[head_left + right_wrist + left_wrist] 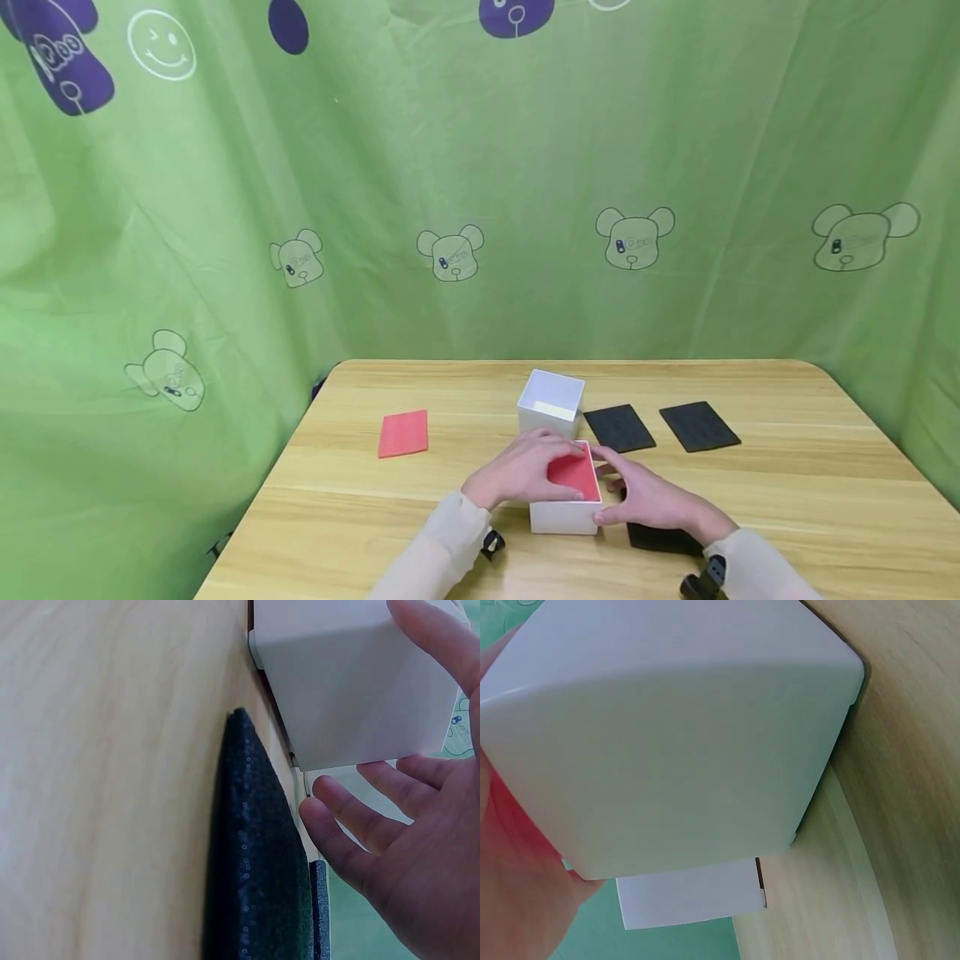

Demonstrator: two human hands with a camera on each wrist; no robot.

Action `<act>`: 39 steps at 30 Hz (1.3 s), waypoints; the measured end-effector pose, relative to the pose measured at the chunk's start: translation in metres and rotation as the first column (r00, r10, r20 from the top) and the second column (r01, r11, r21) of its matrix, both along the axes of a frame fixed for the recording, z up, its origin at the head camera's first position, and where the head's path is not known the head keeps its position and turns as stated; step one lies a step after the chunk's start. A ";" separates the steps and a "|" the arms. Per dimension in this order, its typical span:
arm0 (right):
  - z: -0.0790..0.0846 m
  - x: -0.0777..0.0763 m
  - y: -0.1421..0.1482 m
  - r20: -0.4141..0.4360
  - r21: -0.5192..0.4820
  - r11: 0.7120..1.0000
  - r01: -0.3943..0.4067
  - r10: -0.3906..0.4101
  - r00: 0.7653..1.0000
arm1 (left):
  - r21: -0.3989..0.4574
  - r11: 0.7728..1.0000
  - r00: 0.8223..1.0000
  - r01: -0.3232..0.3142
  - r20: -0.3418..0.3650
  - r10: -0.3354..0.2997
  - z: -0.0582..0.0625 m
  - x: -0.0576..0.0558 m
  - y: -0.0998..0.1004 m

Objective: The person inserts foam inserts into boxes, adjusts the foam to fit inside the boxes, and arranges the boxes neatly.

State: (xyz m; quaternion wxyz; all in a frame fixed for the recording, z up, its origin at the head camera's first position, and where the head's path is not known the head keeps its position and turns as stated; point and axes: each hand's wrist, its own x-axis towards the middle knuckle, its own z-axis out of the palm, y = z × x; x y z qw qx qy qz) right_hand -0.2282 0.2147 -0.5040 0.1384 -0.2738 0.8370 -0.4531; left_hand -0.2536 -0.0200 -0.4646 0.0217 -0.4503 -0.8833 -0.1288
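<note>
Lying nearest, a black sheet (662,540) on the bench (322,517), by the right sleeve (761,565); a dragging cuff could shift it. Next, near box (565,518), upright, red sheet (574,475) within its rim. Right hand (651,500) grasps the box's side, thumb in front, fingers behind; uneven squeeze might skew it. Left hand (525,472): fingers spread, unclenched, over the red sheet; lopsided pressure could wedge it. Farther, second box (549,408) just behind; a forward shove could knock it.
</note>
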 end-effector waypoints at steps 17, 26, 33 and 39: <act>0.000 0.000 0.001 0.007 0.001 1.000 0.005 -0.005 1.000 | -0.018 1.000 1.000 -0.001 -0.018 0.001 -0.001 -0.001 0.001; -0.001 0.000 0.001 0.035 0.007 1.000 0.019 -0.019 0.999 | 0.185 0.981 0.982 -0.060 0.188 0.025 0.000 -0.008 -0.029; -0.001 -0.001 0.001 0.043 -0.001 1.000 0.030 -0.030 0.999 | 0.233 0.950 0.959 -0.208 0.240 0.151 -0.008 -0.018 -0.080; -0.003 -0.001 0.001 0.045 -0.008 1.000 0.023 -0.022 0.999 | 0.200 0.911 0.907 -0.361 0.304 0.293 -0.019 -0.026 -0.125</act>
